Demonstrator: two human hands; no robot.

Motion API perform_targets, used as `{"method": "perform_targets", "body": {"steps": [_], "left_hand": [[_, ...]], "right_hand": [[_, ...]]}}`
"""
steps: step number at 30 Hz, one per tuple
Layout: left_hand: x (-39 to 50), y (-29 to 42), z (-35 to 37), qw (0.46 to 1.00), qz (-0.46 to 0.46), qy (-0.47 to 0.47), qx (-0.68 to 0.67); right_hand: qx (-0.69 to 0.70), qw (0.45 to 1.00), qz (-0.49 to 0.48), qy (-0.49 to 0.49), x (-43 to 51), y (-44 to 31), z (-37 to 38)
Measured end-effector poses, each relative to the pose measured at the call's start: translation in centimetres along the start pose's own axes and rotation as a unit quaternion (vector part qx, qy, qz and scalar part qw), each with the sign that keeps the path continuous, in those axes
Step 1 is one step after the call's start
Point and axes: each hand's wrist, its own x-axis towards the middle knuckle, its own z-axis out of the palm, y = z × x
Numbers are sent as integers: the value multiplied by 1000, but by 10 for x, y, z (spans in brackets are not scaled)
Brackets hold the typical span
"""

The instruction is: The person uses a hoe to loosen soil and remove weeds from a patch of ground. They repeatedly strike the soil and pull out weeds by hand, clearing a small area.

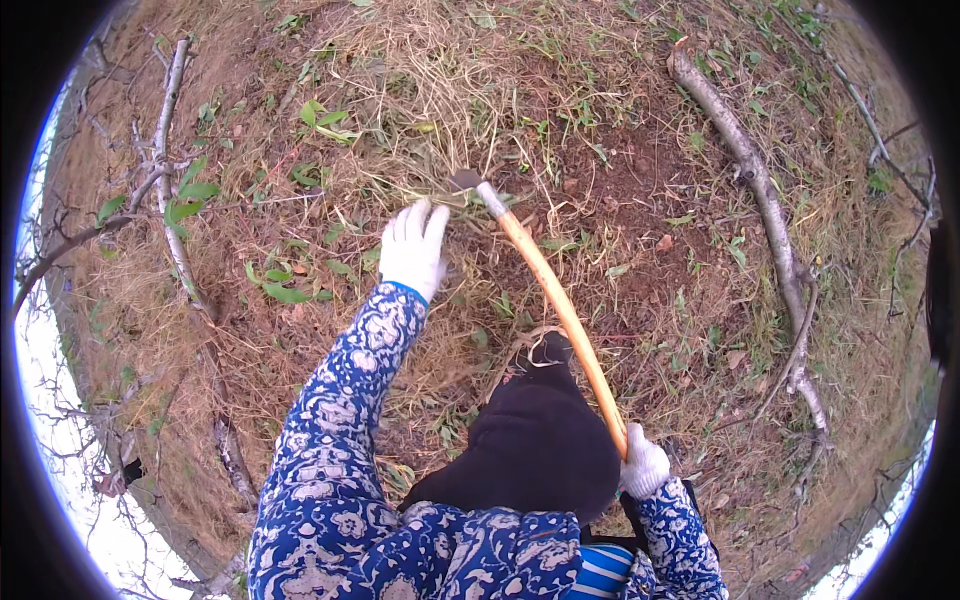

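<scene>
My right hand (pixel 645 463), in a white knit glove, grips the lower end of a long wooden handle (pixel 564 307). The handle runs up to a metal socket (pixel 491 199) and a small dark hoe blade (pixel 465 179), which rests among the dry grass. My left hand (pixel 414 247), also gloved in white, reaches forward just left of the blade. Its back faces me and its fingers are stretched out, with slight gaps between them. Loose cut grass (pixel 442 142) lies beyond the fingertips; the palm is hidden.
A thick bare branch (pixel 757 176) lies along the right side. Another branch (pixel 166 142) with twigs and green leaves stretches down the left. Reddish soil (pixel 630 176) shows right of the hoe head. My dark-clad leg (pixel 540 442) is below the handle.
</scene>
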Motion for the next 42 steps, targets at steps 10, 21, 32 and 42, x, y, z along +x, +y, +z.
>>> {"method": "perform_targets", "body": {"steps": [10, 21, 32, 42], "left_hand": [[87, -26, 38, 909, 79, -376, 160], [-47, -10, 34, 935, 20, -348, 58], [-14, -56, 8, 992, -125, -18, -1], [54, -63, 57, 947, -99, -283, 114]], "right_hand": [[107, 990, 23, 94, -47, 3, 2], [102, 976, -191, 38, 145, -136, -69], [138, 984, -79, -84, 77, -77, -15], [98, 992, -67, -48, 90, -93, -26]]}}
